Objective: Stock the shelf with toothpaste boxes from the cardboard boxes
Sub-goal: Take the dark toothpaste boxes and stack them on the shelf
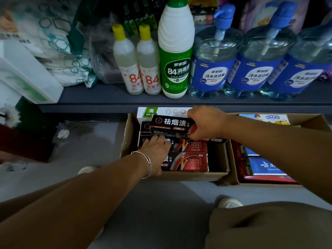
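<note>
An open cardboard box (126,141) on the floor holds black-and-red toothpaste boxes (190,161) lying flat, with a white-and-green one (161,111) at its far end. My right hand (206,121) grips one black-and-red toothpaste box (170,125) by its right end, lifted a little above the others. My left hand (156,148), a silver bangle on its wrist, rests palm down on the packed boxes just below it. A second cardboard box (233,177) to the right holds red and blue toothpaste boxes (265,166), partly hidden by my right forearm.
The grey shelf (107,97) above the boxes carries two small yellow-capped bottles (134,69), a tall green-and-white bottle (176,56), three blue-labelled pump jugs (215,65), and soft packs (62,56) at left. A crumpled paper (63,133) lies on the floor. My shoe (230,203) is near the boxes.
</note>
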A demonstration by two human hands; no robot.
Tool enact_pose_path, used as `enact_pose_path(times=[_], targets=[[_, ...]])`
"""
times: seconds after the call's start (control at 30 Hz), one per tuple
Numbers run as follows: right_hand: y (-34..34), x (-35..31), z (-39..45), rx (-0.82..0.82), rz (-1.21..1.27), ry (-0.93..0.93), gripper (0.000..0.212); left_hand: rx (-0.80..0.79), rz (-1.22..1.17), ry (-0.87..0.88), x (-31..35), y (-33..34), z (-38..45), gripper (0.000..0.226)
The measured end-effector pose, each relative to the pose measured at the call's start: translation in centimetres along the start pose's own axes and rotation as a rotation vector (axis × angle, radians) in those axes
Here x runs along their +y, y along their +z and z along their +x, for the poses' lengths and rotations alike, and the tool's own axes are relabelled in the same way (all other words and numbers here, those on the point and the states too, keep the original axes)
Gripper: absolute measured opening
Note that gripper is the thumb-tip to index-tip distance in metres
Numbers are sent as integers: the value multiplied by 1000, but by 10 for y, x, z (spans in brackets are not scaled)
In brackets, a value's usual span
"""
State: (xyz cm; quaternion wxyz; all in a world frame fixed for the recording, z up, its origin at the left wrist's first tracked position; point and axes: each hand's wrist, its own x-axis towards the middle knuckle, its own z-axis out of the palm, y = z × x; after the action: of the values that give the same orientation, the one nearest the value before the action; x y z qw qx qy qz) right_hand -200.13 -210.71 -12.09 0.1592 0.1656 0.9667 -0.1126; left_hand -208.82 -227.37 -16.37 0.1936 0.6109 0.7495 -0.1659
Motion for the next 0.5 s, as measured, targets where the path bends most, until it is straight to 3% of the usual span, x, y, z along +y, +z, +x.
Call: enact_pose_path(times=[0.3, 0.5], targets=[[-37, -8, -4, 63, -12, 14, 42, -37, -58, 66, -22, -42, -18, 74], [-100, -42, -3, 183, -9, -12, 34, 116, -110, 110, -64, -93, -59, 67]])
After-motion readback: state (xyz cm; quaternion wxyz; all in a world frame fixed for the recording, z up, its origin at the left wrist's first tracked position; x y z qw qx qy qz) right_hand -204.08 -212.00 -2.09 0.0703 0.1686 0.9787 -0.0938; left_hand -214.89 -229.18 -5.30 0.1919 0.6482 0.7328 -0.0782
